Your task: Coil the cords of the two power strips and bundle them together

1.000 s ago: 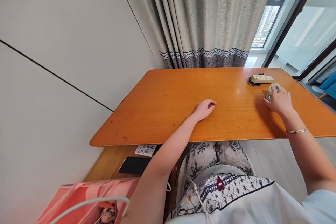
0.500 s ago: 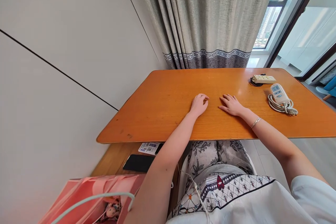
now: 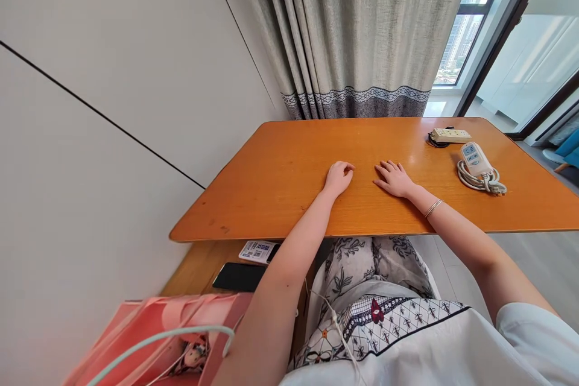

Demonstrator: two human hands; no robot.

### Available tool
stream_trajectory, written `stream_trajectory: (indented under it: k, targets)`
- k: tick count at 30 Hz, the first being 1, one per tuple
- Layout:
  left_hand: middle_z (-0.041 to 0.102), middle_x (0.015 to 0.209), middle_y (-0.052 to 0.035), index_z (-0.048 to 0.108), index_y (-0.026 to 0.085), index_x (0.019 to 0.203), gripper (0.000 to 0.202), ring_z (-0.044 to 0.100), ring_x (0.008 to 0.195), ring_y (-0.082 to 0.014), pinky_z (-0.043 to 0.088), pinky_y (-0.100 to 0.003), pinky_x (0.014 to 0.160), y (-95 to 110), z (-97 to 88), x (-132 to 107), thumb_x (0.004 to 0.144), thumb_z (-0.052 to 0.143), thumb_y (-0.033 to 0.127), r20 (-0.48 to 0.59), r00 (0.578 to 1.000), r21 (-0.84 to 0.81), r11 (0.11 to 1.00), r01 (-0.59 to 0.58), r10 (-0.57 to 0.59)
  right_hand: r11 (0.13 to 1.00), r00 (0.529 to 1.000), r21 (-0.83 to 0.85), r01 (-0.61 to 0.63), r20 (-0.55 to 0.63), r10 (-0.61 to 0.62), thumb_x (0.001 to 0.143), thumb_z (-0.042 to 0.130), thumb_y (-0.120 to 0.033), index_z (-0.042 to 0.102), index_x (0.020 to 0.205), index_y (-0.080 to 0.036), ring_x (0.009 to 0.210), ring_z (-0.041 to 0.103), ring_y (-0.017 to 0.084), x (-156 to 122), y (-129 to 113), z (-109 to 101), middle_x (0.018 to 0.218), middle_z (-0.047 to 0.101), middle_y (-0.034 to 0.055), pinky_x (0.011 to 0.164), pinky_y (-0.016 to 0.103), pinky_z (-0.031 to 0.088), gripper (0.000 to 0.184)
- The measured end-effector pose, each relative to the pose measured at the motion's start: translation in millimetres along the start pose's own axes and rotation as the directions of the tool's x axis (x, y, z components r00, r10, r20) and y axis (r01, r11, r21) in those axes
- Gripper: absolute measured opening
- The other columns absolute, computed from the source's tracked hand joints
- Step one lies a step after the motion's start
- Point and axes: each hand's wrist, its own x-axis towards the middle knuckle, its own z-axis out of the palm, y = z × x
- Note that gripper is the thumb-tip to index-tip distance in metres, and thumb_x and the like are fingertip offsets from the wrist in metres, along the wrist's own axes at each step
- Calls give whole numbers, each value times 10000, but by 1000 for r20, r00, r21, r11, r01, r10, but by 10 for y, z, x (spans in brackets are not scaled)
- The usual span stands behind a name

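Observation:
My left hand (image 3: 338, 176) rests on the orange wooden table (image 3: 280, 193) near its middle, fingers curled loosely under, with nothing in it. My right hand (image 3: 393, 178) lies flat beside it, palm down, fingers spread, a thin bracelet on the wrist. A white power strip with blue buttons and a coiled cord (image 3: 478, 167) lies on the table to the right, well apart from my right hand. A second cream power strip (image 3: 450, 135) sits behind it near the far edge.
A grey curtain (image 3: 357, 30) hangs behind the table, with a window to the right. On a lower bench at my left lie a black phone (image 3: 239, 277) and a printed card (image 3: 257, 251). A pink bag (image 3: 158, 338) stands at the bottom left.
One second ago my right hand was on the white power strip at the right. It let go and moved left to lie flat beside my left hand. My left hand barely moved.

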Motion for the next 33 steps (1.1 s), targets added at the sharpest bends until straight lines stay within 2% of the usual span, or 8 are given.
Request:
stream_trajectory:
  k: [9, 17, 23, 33]
  targets:
    - [715, 1042, -65, 714, 203, 903, 194, 664, 1010, -209, 520, -356, 964, -69, -61, 8, 858, 551, 108, -67, 997, -35, 999, 30, -33, 1000, 999, -17, -11, 48, 11, 1019, 343, -539, 352, 1588, -199, 1557, 207, 365, 11, -34, -40, 1666, 297, 146, 1236, 603, 187, 663]
    - [716, 1028, -64, 713, 204, 894, 218, 674, 930, -199, 535, -347, 906, -130, -88, 33, 854, 525, 101, -113, 991, -63, 996, 69, -76, 1000, 999, 12, 1, 33, -1, 1008, 354, -544, 358, 1585, -184, 1556, 204, 378, 29, -21, -4, 1665, 295, 158, 1232, 622, 178, 680]
    - [716, 1038, -61, 707, 206, 894, 217, 673, 960, -195, 528, -345, 941, -116, -72, 27, 858, 522, 98, -87, 994, -79, 995, 52, -59, 1000, 1000, 18, -12, 11, 12, 999, 372, -558, 377, 1572, -202, 1553, 216, 378, 25, -36, 9, 1661, 302, 162, 1222, 633, 190, 675]
    - [715, 1033, -67, 724, 194, 910, 204, 664, 939, -193, 529, -335, 885, 0, -66, -1, 864, 540, 120, 13, 1000, -72, 997, 0, 1, 1000, 1000, 4, 10, -2, -10, 1009, 369, -574, 395, 1566, -186, 1543, 251, 368, -35, -37, -10, 1655, 317, 160, 1234, 585, 206, 679]
